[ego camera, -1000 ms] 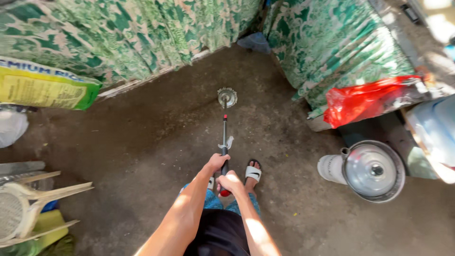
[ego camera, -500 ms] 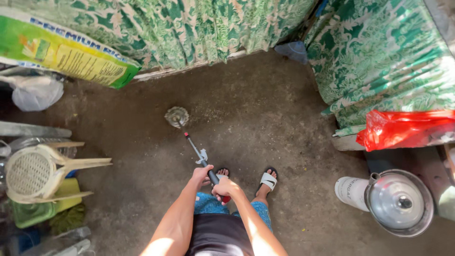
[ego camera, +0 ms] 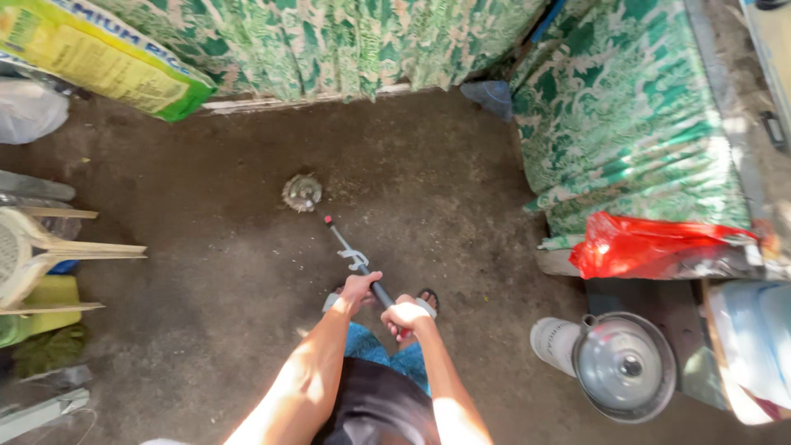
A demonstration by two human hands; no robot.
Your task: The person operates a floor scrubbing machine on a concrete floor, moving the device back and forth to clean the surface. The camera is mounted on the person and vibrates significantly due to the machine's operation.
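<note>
Hands: your left hand (ego camera: 360, 288) and right hand (ego camera: 405, 314) both closed round wand handle (ego camera: 381, 295), steadying nozzle spray (ego camera: 302, 193) against concrete floor (ego camera: 206, 272).

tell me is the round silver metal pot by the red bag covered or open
Covered: a domed silver lid with a dark centre knob sits over the round silver metal pot.

Green-and-white leaf-patterned cloth (ego camera: 626, 124) over furniture, red plastic bag (ego camera: 651, 247), yellow-green printed sack (ego camera: 99, 58), silver metal pot lid (ego camera: 624, 367), grey-brown dirt floor (ego camera: 206, 264), black-handled long tool (ego camera: 358, 265) tipped red.
</note>
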